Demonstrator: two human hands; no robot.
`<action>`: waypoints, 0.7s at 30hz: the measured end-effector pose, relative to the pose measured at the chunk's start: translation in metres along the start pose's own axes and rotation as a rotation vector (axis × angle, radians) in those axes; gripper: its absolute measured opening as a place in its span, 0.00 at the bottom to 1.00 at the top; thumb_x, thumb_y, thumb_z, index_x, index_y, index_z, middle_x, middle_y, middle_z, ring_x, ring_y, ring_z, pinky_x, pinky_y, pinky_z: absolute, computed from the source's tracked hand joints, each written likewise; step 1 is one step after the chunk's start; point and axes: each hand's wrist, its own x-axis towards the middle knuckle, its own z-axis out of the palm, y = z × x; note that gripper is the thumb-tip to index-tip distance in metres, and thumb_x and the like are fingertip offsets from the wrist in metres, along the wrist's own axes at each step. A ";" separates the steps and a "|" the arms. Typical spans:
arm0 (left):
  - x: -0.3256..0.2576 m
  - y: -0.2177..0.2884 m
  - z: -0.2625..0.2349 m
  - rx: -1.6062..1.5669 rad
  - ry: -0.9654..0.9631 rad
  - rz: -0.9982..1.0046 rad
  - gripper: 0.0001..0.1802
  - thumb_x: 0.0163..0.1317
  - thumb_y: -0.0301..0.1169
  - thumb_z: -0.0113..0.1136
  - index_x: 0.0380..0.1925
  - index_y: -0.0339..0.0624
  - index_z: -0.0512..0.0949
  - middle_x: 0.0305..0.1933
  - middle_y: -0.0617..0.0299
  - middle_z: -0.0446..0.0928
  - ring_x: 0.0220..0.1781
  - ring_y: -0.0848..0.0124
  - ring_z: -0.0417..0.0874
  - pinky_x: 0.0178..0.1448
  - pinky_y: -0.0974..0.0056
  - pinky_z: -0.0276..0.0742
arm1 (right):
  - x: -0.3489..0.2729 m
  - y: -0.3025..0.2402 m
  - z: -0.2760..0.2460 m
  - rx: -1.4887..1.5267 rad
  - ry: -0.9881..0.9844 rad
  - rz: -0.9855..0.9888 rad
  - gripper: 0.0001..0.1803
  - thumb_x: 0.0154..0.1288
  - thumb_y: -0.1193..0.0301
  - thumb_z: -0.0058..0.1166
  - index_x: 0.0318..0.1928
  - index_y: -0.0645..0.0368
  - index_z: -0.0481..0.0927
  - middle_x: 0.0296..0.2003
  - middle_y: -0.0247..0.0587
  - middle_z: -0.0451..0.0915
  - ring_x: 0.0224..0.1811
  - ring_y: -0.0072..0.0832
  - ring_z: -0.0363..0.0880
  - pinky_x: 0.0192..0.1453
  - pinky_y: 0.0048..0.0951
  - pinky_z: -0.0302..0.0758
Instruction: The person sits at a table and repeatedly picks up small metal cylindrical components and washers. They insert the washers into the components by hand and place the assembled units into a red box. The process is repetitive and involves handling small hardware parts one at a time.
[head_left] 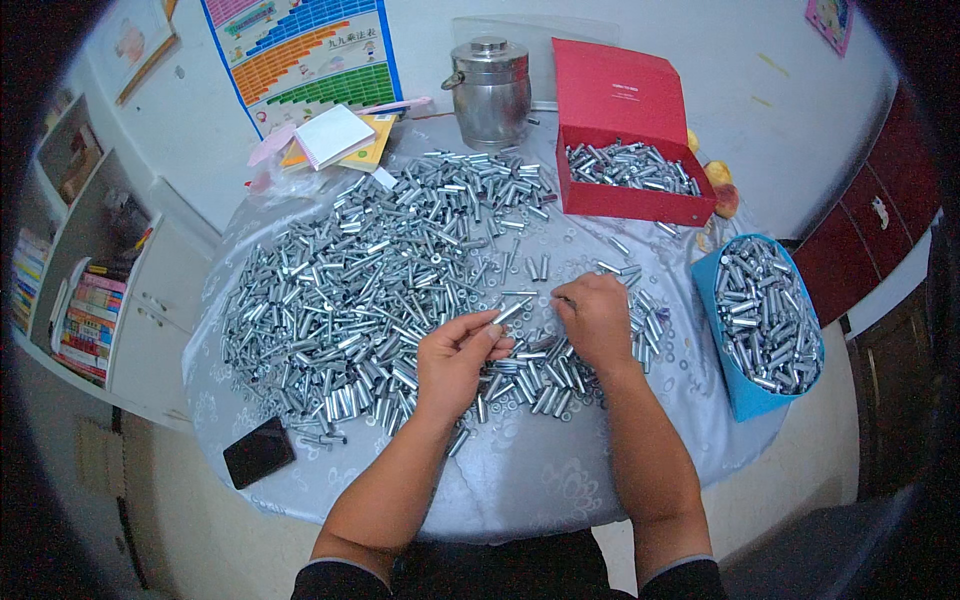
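Observation:
Over the pile's right side, my left hand (455, 360) is closed, with a shiny metal sleeve (513, 309) sticking out from between its thumb and fingertips. My right hand (597, 318) is a little to the right, fingers pinched together and pointing toward the left hand. Whatever it may hold is too small and hidden to make out. Around and beneath both hands lies a large heap of metal sleeves and bolts (350, 290). Small washers (570, 237) are scattered among them on the silvery tablecloth (380, 480).
An open red box (640, 205) of metal parts stands at the back right. At the right edge is a blue bin (745, 390) full of sleeves. A metal canister (490, 95) and notebooks (335, 137) sit at the back; a black phone (258, 453) lies front left.

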 end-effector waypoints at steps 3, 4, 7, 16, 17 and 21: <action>0.000 -0.002 -0.001 0.009 0.016 0.004 0.12 0.64 0.22 0.57 0.46 0.29 0.78 0.37 0.51 0.83 0.37 0.67 0.86 0.41 0.68 0.83 | 0.002 -0.007 0.003 -0.054 -0.059 0.046 0.06 0.51 0.71 0.61 0.29 0.58 0.83 0.30 0.43 0.80 0.37 0.43 0.76 0.46 0.44 0.70; 0.000 -0.002 -0.001 0.009 0.013 0.005 0.12 0.64 0.22 0.57 0.46 0.29 0.78 0.37 0.51 0.83 0.37 0.67 0.86 0.42 0.68 0.83 | 0.002 -0.009 0.002 -0.070 -0.075 0.069 0.06 0.51 0.71 0.61 0.30 0.59 0.83 0.30 0.43 0.80 0.37 0.43 0.75 0.46 0.43 0.69; 0.000 -0.002 -0.001 0.018 -0.001 0.008 0.12 0.64 0.22 0.57 0.47 0.29 0.78 0.38 0.51 0.83 0.37 0.67 0.86 0.42 0.68 0.83 | -0.001 -0.007 0.008 -0.077 -0.069 0.080 0.06 0.50 0.71 0.62 0.30 0.59 0.81 0.31 0.43 0.80 0.39 0.43 0.75 0.47 0.44 0.69; 0.001 -0.003 -0.003 -0.001 -0.022 -0.012 0.12 0.65 0.22 0.56 0.47 0.28 0.78 0.39 0.51 0.82 0.37 0.68 0.86 0.42 0.69 0.84 | 0.005 -0.030 -0.020 0.977 -0.066 0.550 0.05 0.61 0.74 0.59 0.36 0.62 0.80 0.31 0.34 0.80 0.34 0.24 0.77 0.44 0.25 0.73; 0.000 -0.003 -0.003 -0.004 -0.031 -0.013 0.13 0.65 0.22 0.56 0.48 0.28 0.78 0.39 0.51 0.82 0.37 0.68 0.86 0.42 0.69 0.84 | 0.004 -0.031 -0.019 1.032 -0.101 0.541 0.06 0.62 0.73 0.59 0.37 0.63 0.79 0.32 0.33 0.80 0.35 0.22 0.77 0.44 0.23 0.73; -0.002 -0.001 0.000 0.006 -0.049 -0.030 0.13 0.64 0.23 0.57 0.48 0.29 0.78 0.38 0.52 0.83 0.37 0.68 0.86 0.43 0.67 0.83 | -0.004 -0.027 -0.012 1.175 -0.183 0.484 0.07 0.65 0.72 0.57 0.40 0.64 0.79 0.33 0.33 0.80 0.37 0.19 0.76 0.45 0.21 0.73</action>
